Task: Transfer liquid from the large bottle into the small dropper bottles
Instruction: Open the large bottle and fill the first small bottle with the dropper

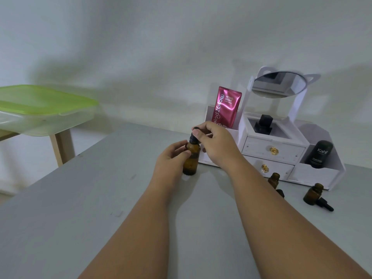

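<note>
A large amber glass bottle (191, 160) stands upright on the grey table (80, 208), in the middle of the view. My left hand (171, 158) grips its body from the left. My right hand (217, 143) pinches the black dropper cap (193, 136) on the bottle's neck from above. Two small amber dropper bottles stand uncapped at the right: one (274, 180) just past my right forearm, one (313, 194) further right. A black dropper cap (324, 204) lies beside the right one, and another (280, 192) is partly hidden by my forearm.
A white drawer organiser (271, 152) with a round mirror (279, 84) stands at the back right. It holds a pink sachet (226, 106), a small black bottle (263, 124) and a black Kahf container (320, 154). A green-lidded plastic box (40, 109) sits on a wooden stand at left.
</note>
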